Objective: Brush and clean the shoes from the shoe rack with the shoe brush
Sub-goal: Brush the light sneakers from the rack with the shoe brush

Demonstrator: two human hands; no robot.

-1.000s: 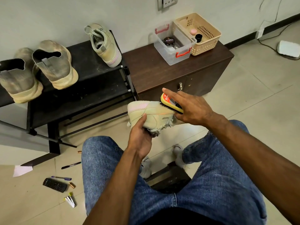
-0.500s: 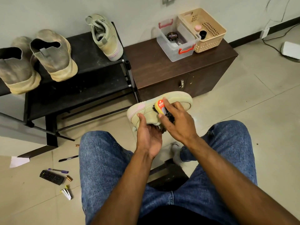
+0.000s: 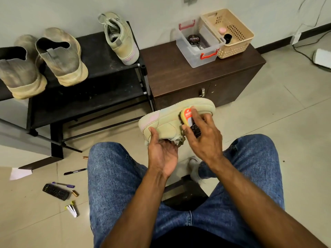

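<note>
Seated, jeans-clad knees in the lower half of the shot, both hands busy out front over the tiled floor [image 3: 268,108].

Left hand [image 3: 162,153] cupped under the shoe [image 3: 168,122], palm up, thumb hooked up over the heel side, fingers curled beneath near the laces. Shoe held in mid-air on its side, sole edge facing away toward the cabinet [image 3: 197,77], pink heel patch to the left.

Right hand [image 3: 206,138] wrapped around the brush [image 3: 188,117], thumb on the near side, fingers curled over the top. Yellow brush with an orange label, pressed against the shoe's upper, right around the middle.

Over on the rack [image 3: 100,83], top shelf: matching shoe [image 3: 121,40] standing heel-up near the right end, plus two grubby grey slip-ons [image 3: 60,56] on the left, heels facing here.

On top of the cabinet: clear box [image 3: 197,56] with red handles, a polish tin [image 3: 193,39] inside it, touching a beige basket [image 3: 232,43] to its right.

Scattered on the floor at lower left: a black remote [image 3: 55,192], a couple of pens [image 3: 75,171], some small batteries, hard to make out much more.
</note>
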